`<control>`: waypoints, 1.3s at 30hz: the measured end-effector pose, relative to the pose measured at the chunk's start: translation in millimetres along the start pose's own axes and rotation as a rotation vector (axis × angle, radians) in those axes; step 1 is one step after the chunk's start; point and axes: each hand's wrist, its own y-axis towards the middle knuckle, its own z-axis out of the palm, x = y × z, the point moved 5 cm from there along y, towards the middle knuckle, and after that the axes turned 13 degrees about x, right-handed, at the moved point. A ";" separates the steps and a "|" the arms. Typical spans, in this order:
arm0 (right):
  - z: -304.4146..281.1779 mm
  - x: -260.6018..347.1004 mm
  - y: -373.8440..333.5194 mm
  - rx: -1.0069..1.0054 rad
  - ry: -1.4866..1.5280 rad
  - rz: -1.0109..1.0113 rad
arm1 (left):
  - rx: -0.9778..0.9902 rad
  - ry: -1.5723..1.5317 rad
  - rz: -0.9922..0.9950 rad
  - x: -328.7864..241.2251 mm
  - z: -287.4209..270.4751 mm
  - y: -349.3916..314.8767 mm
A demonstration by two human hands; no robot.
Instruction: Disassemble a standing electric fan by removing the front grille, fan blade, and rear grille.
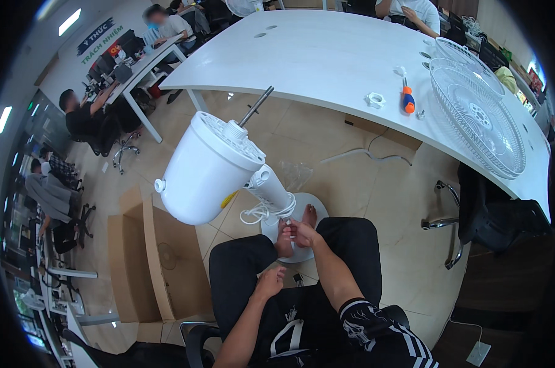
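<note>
Two round white wire cages (477,115) look unfitted, right of your white cylindrical motor housing (207,168), which seems mounted; left grip (270,283) loosely curled, right grip (303,233) can't tell.

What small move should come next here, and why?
Probably bringing the left hand to the white plastic fan column as a steadying grip: the right hand is low, near the round white base, the left is apart from the fan, and the bulky white motor housing stands high above.
</note>
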 end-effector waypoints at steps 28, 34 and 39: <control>-22.2 -3.7 15.0 -0.385 -0.734 -0.205 | -1.148 -0.116 0.372 -163.3 -138.6 28.0; -12.2 7.1 20.7 -0.379 -0.890 -0.166 | -0.802 -0.327 0.399 -164.0 -182.9 56.0; 51.1 18.9 -13.6 -0.324 -0.719 -0.047 | -0.688 -0.364 0.462 -136.7 -190.7 64.5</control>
